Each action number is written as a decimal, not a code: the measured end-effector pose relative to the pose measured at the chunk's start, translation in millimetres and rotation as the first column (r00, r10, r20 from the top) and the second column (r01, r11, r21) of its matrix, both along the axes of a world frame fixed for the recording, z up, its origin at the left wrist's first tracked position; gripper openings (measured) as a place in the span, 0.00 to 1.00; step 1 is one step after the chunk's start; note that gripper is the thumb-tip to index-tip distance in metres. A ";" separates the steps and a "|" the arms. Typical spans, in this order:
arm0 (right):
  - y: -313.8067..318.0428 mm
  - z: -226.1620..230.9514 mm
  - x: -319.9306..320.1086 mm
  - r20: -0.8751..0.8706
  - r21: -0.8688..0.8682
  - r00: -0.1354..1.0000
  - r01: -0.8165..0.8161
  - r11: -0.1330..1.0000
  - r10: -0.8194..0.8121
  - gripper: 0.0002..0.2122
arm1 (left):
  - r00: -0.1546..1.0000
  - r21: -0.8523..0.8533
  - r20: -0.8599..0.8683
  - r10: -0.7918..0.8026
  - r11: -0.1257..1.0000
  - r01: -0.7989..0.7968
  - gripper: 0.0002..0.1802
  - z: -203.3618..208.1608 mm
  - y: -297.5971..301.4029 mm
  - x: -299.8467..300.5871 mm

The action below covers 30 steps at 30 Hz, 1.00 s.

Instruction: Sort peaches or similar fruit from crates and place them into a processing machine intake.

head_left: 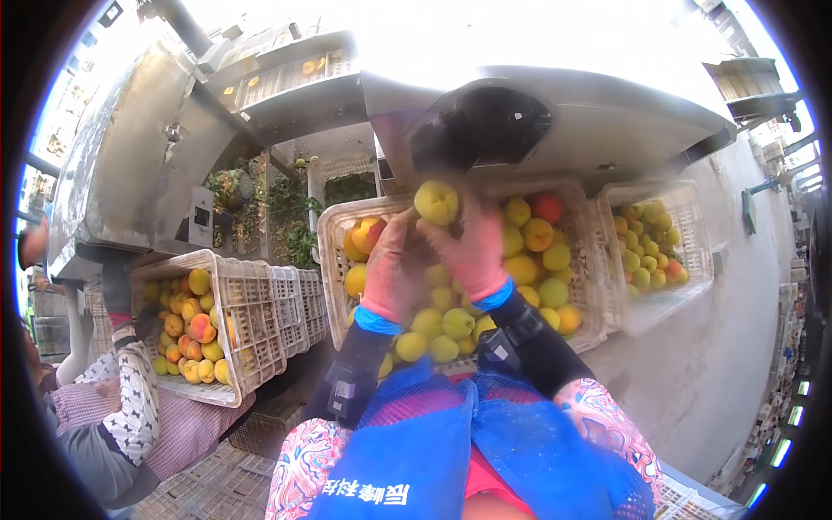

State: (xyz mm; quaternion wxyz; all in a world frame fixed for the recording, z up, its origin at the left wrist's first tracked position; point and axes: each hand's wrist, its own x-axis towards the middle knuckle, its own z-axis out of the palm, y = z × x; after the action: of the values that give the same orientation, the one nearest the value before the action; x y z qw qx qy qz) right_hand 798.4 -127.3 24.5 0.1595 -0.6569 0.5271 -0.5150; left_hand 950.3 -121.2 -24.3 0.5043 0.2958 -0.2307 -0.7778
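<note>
A yellow-green peach (437,203) is held up between the fingertips of my two hands, above the far side of a white plastic crate (329,277). My left hand (390,269) grips it from the lower left, and my right hand (472,251) from the lower right. Both wear pinkish gloves with blue bands at the wrists, and motion blurs the right fingers. The crate below them contains many peaches; the green-yellow ones (458,323) lie nearest me, while a redder one (547,206) sits at the far right. My hands hide part of the fruit.
Another peach-filled crate (253,329) stands at the left, beside a person in a checked garment (186,425). A third crate (698,225) with peaches is on the right. Directly beyond my hands is a metal machine with a dark opening (481,126). Metal housing (121,165) rises at far left.
</note>
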 end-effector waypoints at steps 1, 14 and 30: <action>-4.2 1.5 -3.6 -0.033 -0.043 0.997 0.064 0.997 -0.065 0.30 | 0.942 -0.116 0.318 0.109 0.990 -0.075 0.27 -0.6 10.9 4.4; -54.6 -23.7 -44.7 -0.308 -0.194 0.939 0.097 0.976 -0.154 0.20 | -0.443 0.032 0.482 0.756 0.490 0.871 0.22 -112.7 56.7 51.9; 37.5 -104.4 -97.4 0.344 0.567 0.936 -0.265 0.780 0.067 0.36 | 0.362 -0.279 0.930 0.059 0.753 0.596 0.28 -59.6 30.5 59.1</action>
State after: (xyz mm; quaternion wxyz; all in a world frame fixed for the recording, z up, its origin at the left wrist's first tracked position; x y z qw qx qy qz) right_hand 701.0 -89.8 -79.9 0.4856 -0.5280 0.5719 -0.3980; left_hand 1009.4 -90.8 -84.0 0.2167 0.4506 -0.7366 -0.4556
